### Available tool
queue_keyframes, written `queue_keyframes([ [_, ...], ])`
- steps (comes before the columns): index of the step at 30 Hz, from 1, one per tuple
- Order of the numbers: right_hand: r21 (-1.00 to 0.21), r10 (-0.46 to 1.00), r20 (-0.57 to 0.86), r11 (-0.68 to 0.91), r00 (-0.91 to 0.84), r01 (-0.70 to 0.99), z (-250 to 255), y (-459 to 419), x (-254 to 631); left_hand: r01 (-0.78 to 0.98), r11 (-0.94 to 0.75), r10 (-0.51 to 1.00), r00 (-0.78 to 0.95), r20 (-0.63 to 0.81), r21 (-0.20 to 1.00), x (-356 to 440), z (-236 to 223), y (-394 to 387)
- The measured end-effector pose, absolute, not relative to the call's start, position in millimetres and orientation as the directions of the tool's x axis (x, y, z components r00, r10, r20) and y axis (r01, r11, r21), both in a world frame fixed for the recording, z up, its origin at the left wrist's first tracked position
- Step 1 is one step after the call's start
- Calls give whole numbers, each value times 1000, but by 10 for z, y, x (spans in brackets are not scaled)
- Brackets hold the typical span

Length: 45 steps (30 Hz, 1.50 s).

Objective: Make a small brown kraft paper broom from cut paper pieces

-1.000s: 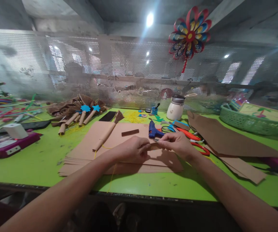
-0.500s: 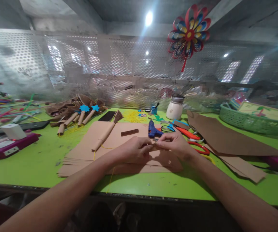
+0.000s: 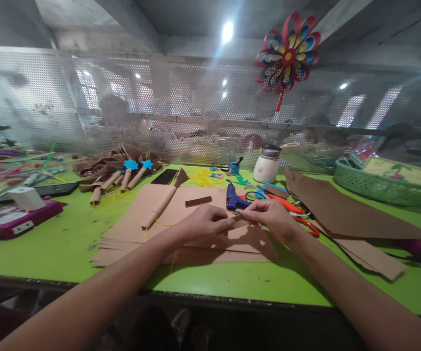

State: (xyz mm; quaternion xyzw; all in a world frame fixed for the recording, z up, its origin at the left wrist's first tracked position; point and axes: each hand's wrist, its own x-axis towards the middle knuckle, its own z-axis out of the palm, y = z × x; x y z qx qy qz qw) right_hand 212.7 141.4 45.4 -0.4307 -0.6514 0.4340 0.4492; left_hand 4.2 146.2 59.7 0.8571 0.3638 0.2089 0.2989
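My left hand (image 3: pixel 207 222) and my right hand (image 3: pixel 273 217) are closed around a small strip of brown paper (image 3: pixel 238 223), one at each end, above a stack of brown paper sheets (image 3: pixel 130 243). Fingers hide much of the strip. Just beyond them is a blue glue gun (image 3: pixel 234 199). A narrow pleated brown paper piece (image 3: pixel 198 201) lies on the stack. Left of it rests a rolled brown paper tube (image 3: pixel 161 207) with a fringed end and yellow string tied around it.
At the back left lie several brown paper bundles with blue flowers (image 3: pixel 130 165). Red-handled scissors (image 3: pixel 307 225) and large brown paper sheets (image 3: pixel 327 209) are on the right. Further back stand a white jar (image 3: pixel 266 169) and a green basket (image 3: pixel 378 183).
My hands have drawn slightly apart, and more of the brown paper strip shows between my fingers. The view has shifted a little; the things on the table have stayed in place.
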Motion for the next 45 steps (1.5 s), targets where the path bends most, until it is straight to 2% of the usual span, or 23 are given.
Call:
queue_keyframes([
  [4, -931, 942, 229, 286, -246, 225, 456, 1385, 2064, 484, -582, 744, 641, 189, 653, 77, 556, 1466],
  [9, -943, 935, 185, 256, -303, 212, 487, 1340, 1996, 456, -551, 717, 687, 117, 699, 62, 618, 1448],
  [11, -946, 928, 165, 245, -334, 214, 486, 1329, 1983, 430, -557, 705, 697, 131, 710, 59, 632, 1438],
  [17, -924, 933, 198, 280, -300, 261, 513, 1305, 1974, 457, -534, 718, 690, 96, 711, 55, 651, 1444],
  [25, -983, 924, 73, 131, -374, 130, 464, 1389, 2104, 437, -475, 702, 712, 30, 764, -96, 655, 1565],
  [30, -992, 916, 59, 99, -398, 81, 432, 1436, 2177, 410, -440, 693, 721, 12, 799, -124, 680, 1576],
  [36, -979, 913, 190, 146, -360, -145, 519, 1419, 2262, 205, -237, 655, 755, 0, 950, -153, 720, 1555],
  [39, -975, 864, 218, 172, -453, -141, 558, 1339, 2238, 77, -133, 613, 790, 21, 988, -131, 728, 1498],
  [42, -968, 784, 245, 225, -570, -106, 557, 1263, 2170, -3, -4, 495, 869, 5, 1000, -73, 694, 1436],
  [45, -953, 741, 280, 289, -610, -85, 538, 1242, 2120, -47, 160, 393, 919, -20, 986, -11, 596, 1413],
])
